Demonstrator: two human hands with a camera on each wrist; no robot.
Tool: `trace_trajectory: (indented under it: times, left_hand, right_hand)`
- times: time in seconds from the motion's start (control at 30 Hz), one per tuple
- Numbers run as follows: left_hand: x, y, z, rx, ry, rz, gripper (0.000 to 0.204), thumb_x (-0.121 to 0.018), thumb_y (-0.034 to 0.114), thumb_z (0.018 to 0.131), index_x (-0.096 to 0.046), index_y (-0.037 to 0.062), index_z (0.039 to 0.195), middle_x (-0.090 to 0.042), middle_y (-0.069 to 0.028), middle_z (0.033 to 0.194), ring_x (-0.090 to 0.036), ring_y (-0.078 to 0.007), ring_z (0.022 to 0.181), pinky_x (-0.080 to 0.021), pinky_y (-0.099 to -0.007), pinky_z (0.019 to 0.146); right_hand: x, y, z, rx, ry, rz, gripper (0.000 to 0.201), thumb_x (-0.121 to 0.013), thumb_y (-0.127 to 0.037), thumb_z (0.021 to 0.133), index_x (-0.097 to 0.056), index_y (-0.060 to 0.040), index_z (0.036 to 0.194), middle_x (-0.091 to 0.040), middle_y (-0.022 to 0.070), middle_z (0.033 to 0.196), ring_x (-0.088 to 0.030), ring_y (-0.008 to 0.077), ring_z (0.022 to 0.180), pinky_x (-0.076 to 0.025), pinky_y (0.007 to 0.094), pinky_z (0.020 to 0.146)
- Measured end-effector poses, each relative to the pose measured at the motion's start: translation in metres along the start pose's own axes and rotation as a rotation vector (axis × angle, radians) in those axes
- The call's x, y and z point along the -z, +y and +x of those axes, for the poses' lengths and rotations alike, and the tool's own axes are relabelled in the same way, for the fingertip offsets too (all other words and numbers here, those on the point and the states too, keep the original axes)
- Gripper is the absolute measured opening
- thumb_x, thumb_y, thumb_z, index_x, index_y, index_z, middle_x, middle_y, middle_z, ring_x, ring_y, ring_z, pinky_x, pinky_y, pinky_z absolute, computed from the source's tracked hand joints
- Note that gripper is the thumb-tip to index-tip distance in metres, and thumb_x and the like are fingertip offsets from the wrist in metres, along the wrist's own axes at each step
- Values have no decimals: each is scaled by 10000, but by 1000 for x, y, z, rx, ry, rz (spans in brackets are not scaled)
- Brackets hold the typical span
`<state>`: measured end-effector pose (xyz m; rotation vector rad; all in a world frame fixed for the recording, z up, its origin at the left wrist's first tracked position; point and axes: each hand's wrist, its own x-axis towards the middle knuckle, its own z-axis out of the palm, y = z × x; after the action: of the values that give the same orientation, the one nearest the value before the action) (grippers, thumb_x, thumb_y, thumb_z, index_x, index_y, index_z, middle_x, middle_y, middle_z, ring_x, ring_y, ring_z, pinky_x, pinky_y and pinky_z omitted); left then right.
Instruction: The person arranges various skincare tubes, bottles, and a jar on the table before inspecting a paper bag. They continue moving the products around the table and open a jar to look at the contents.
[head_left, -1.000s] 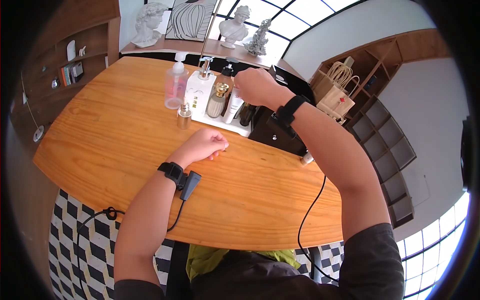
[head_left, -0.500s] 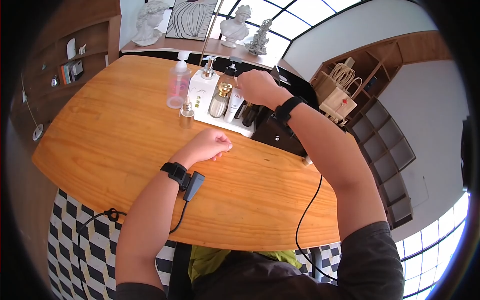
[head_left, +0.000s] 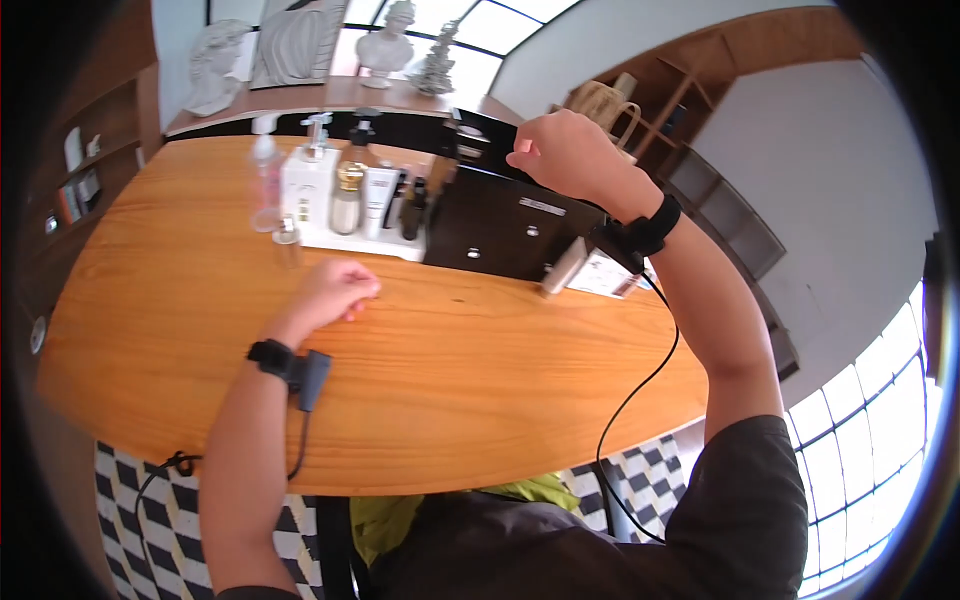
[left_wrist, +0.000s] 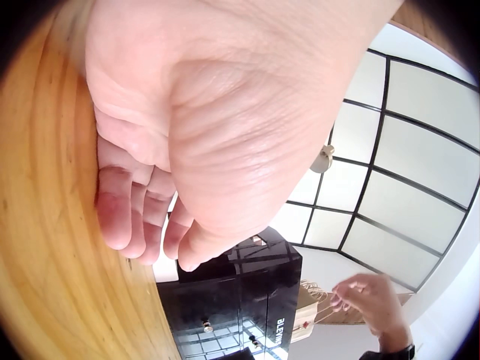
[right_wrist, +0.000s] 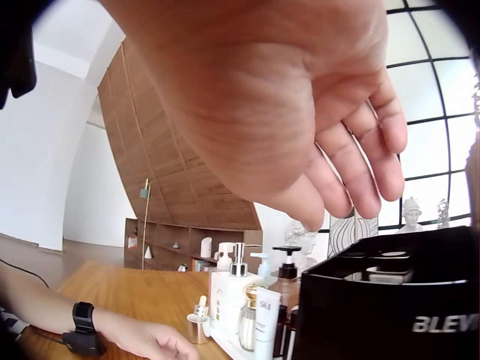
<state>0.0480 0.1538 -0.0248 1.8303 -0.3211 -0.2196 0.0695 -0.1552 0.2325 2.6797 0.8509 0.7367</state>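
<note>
My left hand rests on the wooden table, its fingers loosely bent and holding nothing. In the left wrist view the side of that hand lies on the wood. Raised in the air, my right hand is above the black drawer box. The right wrist view shows this hand with loosely bent fingers and nothing in them, over the open-topped box. Left of the box, a white tray bears a white pump bottle, a gold-capped bottle, a white tube and dark bottles.
A clear pump bottle and a small dropper bottle stand left of the tray. Right of the box are a pale tube and a white box. Busts stand on the ledge behind. A black cable hangs from my right wrist.
My right hand has moved right, from beside the bottles to above the drawer box, and holds nothing. The head view has swung to the right. My left hand stays on the table.
</note>
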Motion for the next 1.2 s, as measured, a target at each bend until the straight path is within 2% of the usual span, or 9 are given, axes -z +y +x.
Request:
trace_trajectory:
  times: [0.07,0.23,0.47,0.57,0.67,0.77,0.9,1.03,1.2]
  left_hand:
    - [-1,12,-7,15,25,26,243,-691,237,1053,-739,11,1128,-766,-43,982,-674,-92,778,-565,-255,630]
    - [-2,15,-10,45,40,34,231,-679,244,1056,-735,25,1102,-757,-30,975,-663,-88,766,-553,-252,628]
    - [-4,11,-8,79,88,-56,215,-694,222,1048,-748,16,1083,-745,-31,957,-654,-88,731,-546,-250,612]
    - [-5,12,-8,66,92,-75,216,-695,223,1050,-748,16,1084,-745,-31,952,-654,-90,729,-548,-252,609]
    - [-3,7,-6,64,94,-70,222,-701,230,1049,-744,15,1082,-746,-32,947,-656,-92,735,-549,-255,609]
    - [-4,8,-6,65,91,-51,229,-702,237,1049,-741,14,1082,-744,-30,940,-657,-91,741,-546,-251,612]
    - [-6,10,-7,59,103,-23,237,-703,246,1048,-739,15,1086,-742,-25,929,-654,-88,743,-541,-245,616]
    - [-5,10,-7,45,92,-41,236,-710,253,1046,-735,20,1079,-732,-16,916,-648,-81,737,-541,-244,617]
    - [-5,7,-6,43,88,-37,231,-709,248,1043,-736,20,1070,-729,-15,913,-647,-82,733,-541,-245,618]
  right_hand:
    - [6,27,-25,-36,-18,-23,255,-749,-294,953,-783,-52,883,-761,158,814,-739,389,849,-574,475,792]
    - [-1,69,-74,-288,-478,-55,351,-783,-395,899,-806,-46,874,-775,180,893,-752,406,908,-599,491,790]
    - [-81,97,-106,-481,-509,98,503,-800,-478,888,-820,11,1006,-794,229,1038,-757,434,1007,-606,495,897]
    - [-103,99,-110,-430,-460,82,356,-806,-358,850,-823,-50,1027,-788,194,971,-753,403,973,-596,467,865]
    - [-113,100,-119,-353,-329,205,317,-828,-250,811,-810,-30,1038,-780,205,952,-749,413,950,-596,469,845]
    - [-108,98,-125,-293,-301,269,284,-837,-192,796,-810,-29,1026,-781,199,962,-749,411,964,-594,470,848]
    - [-94,87,-126,-272,-327,290,361,-817,-115,821,-782,-36,1172,-792,180,1078,-750,379,1040,-591,450,918]
    - [-94,83,-125,-240,-304,314,344,-816,-97,827,-782,-24,1162,-793,179,1057,-754,368,1027,-589,441,907]
    - [-83,79,-114,-254,-484,268,236,-790,-86,828,-815,-54,1060,-802,146,1022,-753,355,1050,-596,430,914]
